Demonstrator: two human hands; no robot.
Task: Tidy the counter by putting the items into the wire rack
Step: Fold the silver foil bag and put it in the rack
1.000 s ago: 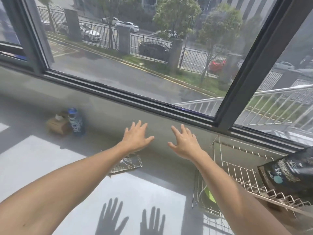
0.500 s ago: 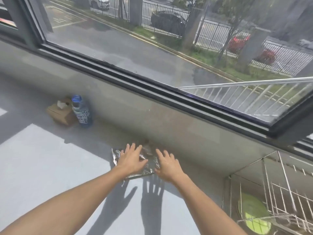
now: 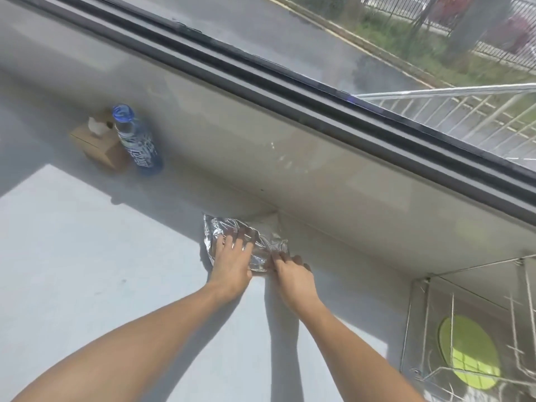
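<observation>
Tabletop (image 3: 87,271): pale, flat, half in sun; backed by a low sill wall under the window. Wide bare area on the near and left side, so there is free room to draw things toward the body.

Wire rack (image 3: 475,329): right edge of view, against the wall, well apart from the hands. Green round plate (image 3: 467,355) seen through its wires. Top rim stands up from the tabletop; judged the one edge to clear on the way in.

Cardboard tissue box (image 3: 98,149) and blue-capped bottle (image 3: 136,140): far left, touching or just beside each other, at the wall. Untouched.

Foil packet (image 3: 261,250): crinkled silver, lying flat where tabletop meets wall. Judged light, thin, limp, slick; likely to crumple or slide rather than lift cleanly. Best taken by a near edge or corner, pinched, or slid out from the wall first.

Left hand (image 3: 232,259): fingers spread, palm flat on the packet's left part.

Right hand (image 3: 293,274): fingers together, tips on the packet's near right edge; whether they pinch it, cannot tell.
</observation>
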